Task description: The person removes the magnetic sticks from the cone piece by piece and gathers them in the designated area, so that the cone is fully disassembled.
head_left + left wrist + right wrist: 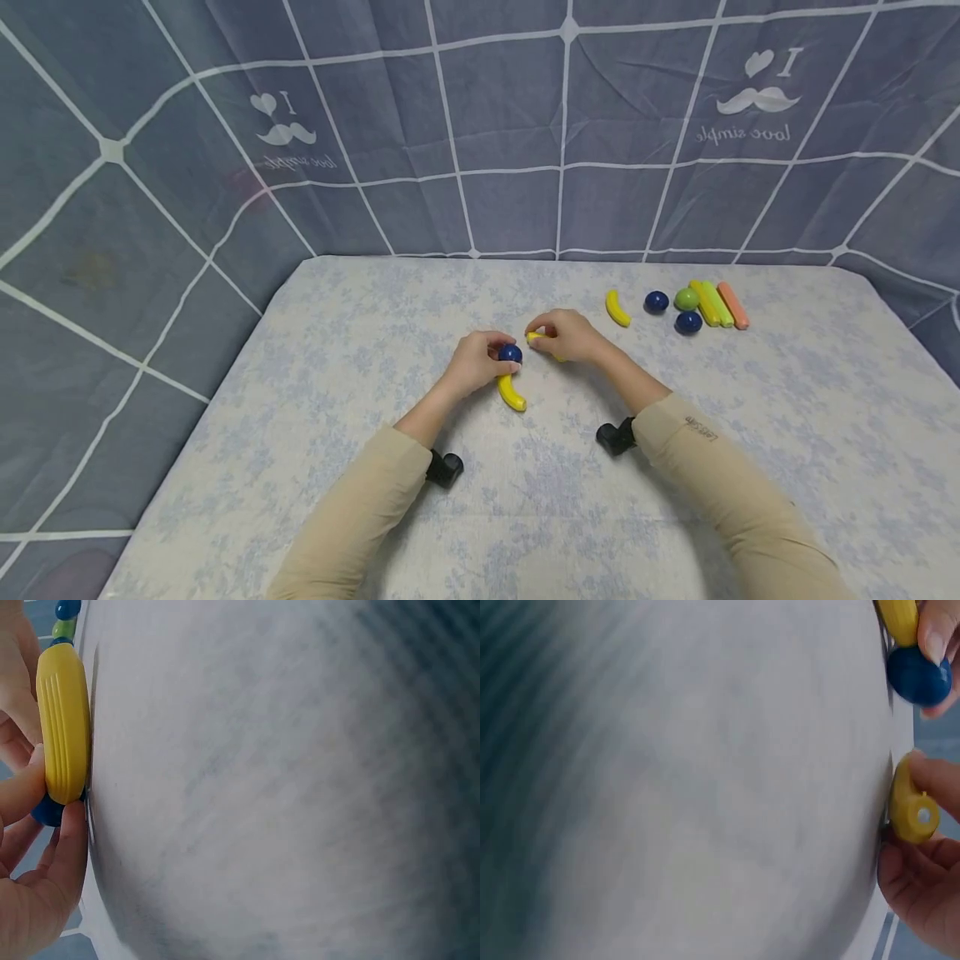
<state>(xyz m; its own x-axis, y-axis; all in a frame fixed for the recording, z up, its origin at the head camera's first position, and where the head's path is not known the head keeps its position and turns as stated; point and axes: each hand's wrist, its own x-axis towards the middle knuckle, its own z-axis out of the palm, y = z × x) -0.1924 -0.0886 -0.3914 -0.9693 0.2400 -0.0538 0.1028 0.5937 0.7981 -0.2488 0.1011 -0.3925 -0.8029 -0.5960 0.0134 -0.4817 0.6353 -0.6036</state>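
Note:
My left hand (474, 363) holds a dark blue ball (510, 353) between thumb and fingers, low over the cloth. Just in front of the ball, at its near side, lies a curved yellow toy banana (512, 395). In the left wrist view that banana (64, 724) hides most of the blue ball (46, 813). To the right, my right hand (567, 335) pinches a second toy banana (535, 337), its middle covered by the fingers. The right wrist view shows this banana (911, 810) end-on, close to the cloth, apart from the blue ball (919, 679).
Toward the back right lie another toy banana (617, 308), two dark blue balls (656, 302), a green ball (686, 299) between them, and yellow, lime and orange sticks (732, 306). A patterned cloth (360, 333) covers the table; a grey curtain (510, 108) hangs behind.

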